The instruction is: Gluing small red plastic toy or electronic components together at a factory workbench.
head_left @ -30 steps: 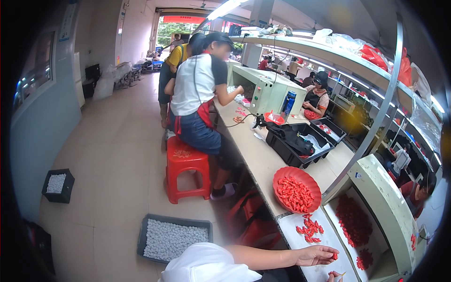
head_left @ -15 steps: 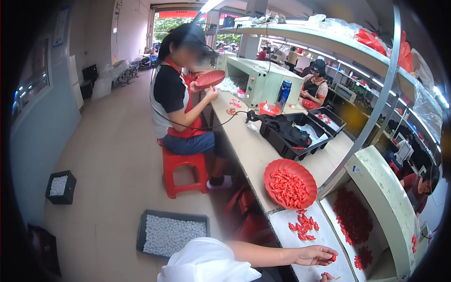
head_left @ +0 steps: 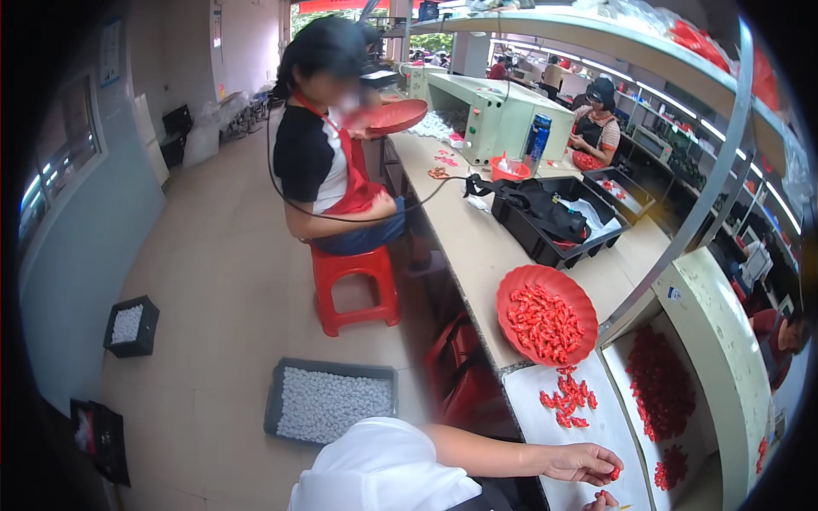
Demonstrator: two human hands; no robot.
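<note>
My left hand (head_left: 582, 462) is closed in a pinch on a small red molded piece (head_left: 615, 473), held over a white sheet (head_left: 532, 392) on the bench. Just below it, my right hand (head_left: 601, 503) is partly cut off by the lower edge. Its fingers are closed around a thin yellowish stick-like tool (head_left: 625, 508), mostly out of view. A loose group of similar red pieces (head_left: 567, 399) lies on the sheet beyond my hands. Farther up, a scalloped red bowl (head_left: 506, 328) holds many more of them.
Right of the sheet stands a pale green open-fronted box (head_left: 724, 358) with red pieces inside. A metal post (head_left: 711, 187) rises beside it. Black trays (head_left: 545, 251) sit farther along the bench. A co-worker (head_left: 319, 162) sits on a red stool (head_left: 354, 285). A floor bin (head_left: 274, 400) holds white pieces.
The view has shifted, so the bench appears farther right and higher. My left hand still pinches the red piece. The seated co-worker's near hand has dropped from the bowl to the lap.
</note>
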